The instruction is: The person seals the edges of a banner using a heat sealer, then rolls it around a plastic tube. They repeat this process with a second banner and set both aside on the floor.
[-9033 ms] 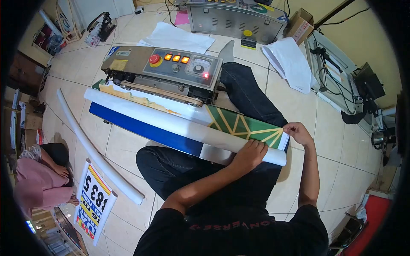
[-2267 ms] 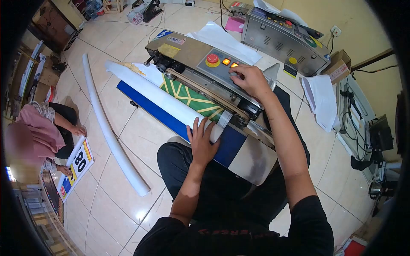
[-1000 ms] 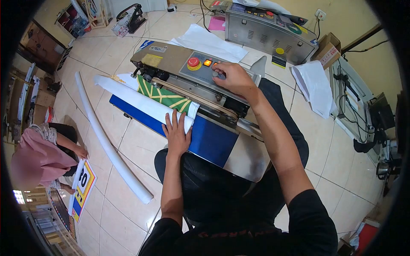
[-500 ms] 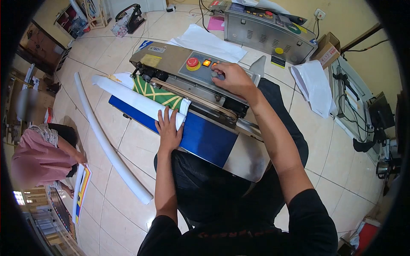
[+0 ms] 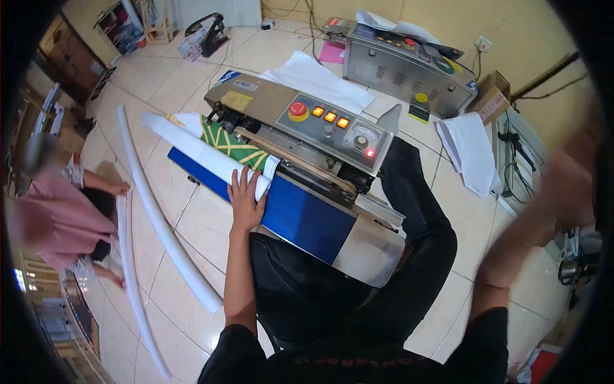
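My left hand (image 5: 247, 200) lies with spread fingers on the near end of a rolled white banner (image 5: 208, 156). Part of that banner shows a green and gold pattern and runs along the belts of a metal band sealer (image 5: 262, 105). Under the roll is the machine's blue conveyor bed (image 5: 307, 221). My right hand (image 5: 569, 179) is raised far to the right, away from the machine, and smeared by motion, so its fingers cannot be made out. On the control panel are a red stop button (image 5: 297, 110), three lit orange switches (image 5: 330, 117) and a dial (image 5: 361, 141).
Two long white rolls (image 5: 167, 224) (image 5: 131, 281) lie on the tiled floor at left. Beside them a person in a pink top (image 5: 67, 211) reaches toward the outer one. A second metal machine (image 5: 409, 73), white sheets (image 5: 468, 153) and a cardboard box (image 5: 492, 96) stand behind and right.
My right hand has left the knob on the panel and swung far right. My left hand stays on the roll. The other person's hands have shifted, with a long white roll now beside them.
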The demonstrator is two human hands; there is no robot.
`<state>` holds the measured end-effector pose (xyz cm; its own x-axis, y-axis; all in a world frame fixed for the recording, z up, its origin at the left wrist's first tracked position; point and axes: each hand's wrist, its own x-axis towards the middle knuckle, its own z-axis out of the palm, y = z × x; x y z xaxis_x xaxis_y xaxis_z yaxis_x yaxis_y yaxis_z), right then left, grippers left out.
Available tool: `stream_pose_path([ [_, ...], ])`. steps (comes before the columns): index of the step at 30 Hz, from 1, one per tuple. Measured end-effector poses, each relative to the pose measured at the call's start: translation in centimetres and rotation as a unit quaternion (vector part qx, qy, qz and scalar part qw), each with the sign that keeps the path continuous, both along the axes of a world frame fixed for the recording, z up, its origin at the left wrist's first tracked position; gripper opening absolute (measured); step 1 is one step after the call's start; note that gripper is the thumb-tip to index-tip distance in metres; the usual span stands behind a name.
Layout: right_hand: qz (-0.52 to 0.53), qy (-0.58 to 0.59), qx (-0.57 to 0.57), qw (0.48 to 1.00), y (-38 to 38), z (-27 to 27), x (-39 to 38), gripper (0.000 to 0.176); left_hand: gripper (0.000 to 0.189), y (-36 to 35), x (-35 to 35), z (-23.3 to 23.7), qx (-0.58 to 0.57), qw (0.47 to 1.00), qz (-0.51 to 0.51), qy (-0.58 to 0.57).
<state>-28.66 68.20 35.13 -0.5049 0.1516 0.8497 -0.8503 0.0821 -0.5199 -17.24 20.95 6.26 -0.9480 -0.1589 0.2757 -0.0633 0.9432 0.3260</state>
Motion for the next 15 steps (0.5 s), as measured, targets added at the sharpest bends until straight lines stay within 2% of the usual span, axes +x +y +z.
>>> stream_pose_path([
  [3,-0.1,0.109,0.07,0.987,8.4,5.8,7.4,0.032,0.054,-0.7,-0.1,-0.2,-0.001,0.999,-0.005,0.034],
  [6,-0.181,0.178,0.13,0.958,13.1,8.1,14.8,0.033,0.054,-1.7,0.0,-0.6,-0.005,0.998,-0.016,0.055],
  [9,-0.226,0.195,0.146,0.943,14.7,9.5,19.1,0.034,0.055,-2.5,-0.1,-0.5,-0.01,0.998,-0.013,0.053],
  [11,-0.246,0.187,0.159,0.937,15.2,10.3,20.7,0.036,0.055,-3.1,-0.8,-1.2,-0.021,0.996,-0.023,0.089],
  [15,-0.274,0.185,0.193,0.924,15.2,10.9,22.7,0.038,0.052,-3.5,-0.9,-0.5,-0.018,0.997,-0.023,0.075],
])
